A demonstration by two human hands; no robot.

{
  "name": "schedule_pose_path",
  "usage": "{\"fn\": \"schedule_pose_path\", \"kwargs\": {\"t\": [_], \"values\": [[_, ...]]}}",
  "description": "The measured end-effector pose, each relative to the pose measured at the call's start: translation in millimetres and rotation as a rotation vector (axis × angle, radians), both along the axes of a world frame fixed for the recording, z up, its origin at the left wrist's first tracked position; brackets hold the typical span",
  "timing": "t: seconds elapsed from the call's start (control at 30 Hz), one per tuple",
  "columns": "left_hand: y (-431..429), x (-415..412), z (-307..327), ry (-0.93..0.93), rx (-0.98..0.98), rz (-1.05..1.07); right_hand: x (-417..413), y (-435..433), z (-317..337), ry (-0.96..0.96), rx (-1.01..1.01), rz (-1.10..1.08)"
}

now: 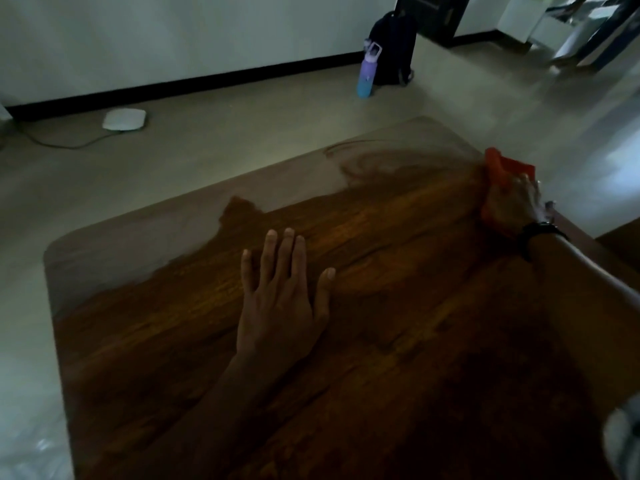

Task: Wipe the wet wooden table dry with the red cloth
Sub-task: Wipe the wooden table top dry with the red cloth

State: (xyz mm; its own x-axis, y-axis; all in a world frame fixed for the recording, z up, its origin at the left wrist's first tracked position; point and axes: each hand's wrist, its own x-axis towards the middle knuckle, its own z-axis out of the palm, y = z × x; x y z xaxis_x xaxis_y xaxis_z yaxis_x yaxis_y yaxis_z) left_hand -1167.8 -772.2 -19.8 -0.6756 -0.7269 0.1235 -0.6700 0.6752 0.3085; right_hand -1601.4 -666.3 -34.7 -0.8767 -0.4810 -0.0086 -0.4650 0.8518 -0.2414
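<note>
The wooden table fills the lower part of the view, its grain dark brown, with a pale sheen across the far strip. My left hand lies flat on the middle of the table, fingers straight and spread. At the table's far right edge my right hand presses on the red cloth, which bunches up past my fingers. Blur hides how those fingers lie. A dark watch sits on my right wrist.
Beyond the table is grey floor. A purple and blue water bottle stands by a dark backpack near the wall. A white flat device with a cable lies on the floor at the left.
</note>
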Motion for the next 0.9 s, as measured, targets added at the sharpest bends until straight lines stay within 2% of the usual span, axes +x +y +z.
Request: {"fn": "schedule_pose_path", "kwargs": {"t": [0.13, 0.23, 0.3, 0.37, 0.43, 0.5, 0.57, 0.9], "values": [[-1.3, -0.6, -0.3, -0.011, -0.008, -0.003, 52.2, -10.9, 26.8, -0.004, -0.001, -0.053], [-1.9, 0.0, 0.2, -0.022, -0.002, -0.010, 104.3, -18.0, 30.2, -0.013, -0.032, 0.147], [-1.3, 0.3, 0.4, -0.030, -0.005, -0.001, 123.3, -12.9, 25.1, 0.036, 0.010, 0.308], [-1.1, 0.7, 0.3, -0.036, -0.005, 0.018, 120.7, -10.9, 22.2, 0.103, 0.075, 0.358], [-1.1, 0.4, 0.7, -0.040, -0.001, 0.041, 105.7, -13.7, 23.9, 0.134, 0.062, 0.245], [-0.2, 0.4, 0.9, -0.040, -0.004, 0.051, 91.1, -21.6, 28.1, 0.060, -0.011, 0.077], [-0.3, 0.4, 1.5, -0.040, -0.010, 0.043, 96.0, -32.8, 30.0, 0.002, -0.026, 0.021], [2.1, 6.3, 1.9, 0.084, 0.012, 0.083, 254.2, -69.5, 31.9, -0.039, 0.006, 0.395]]}}
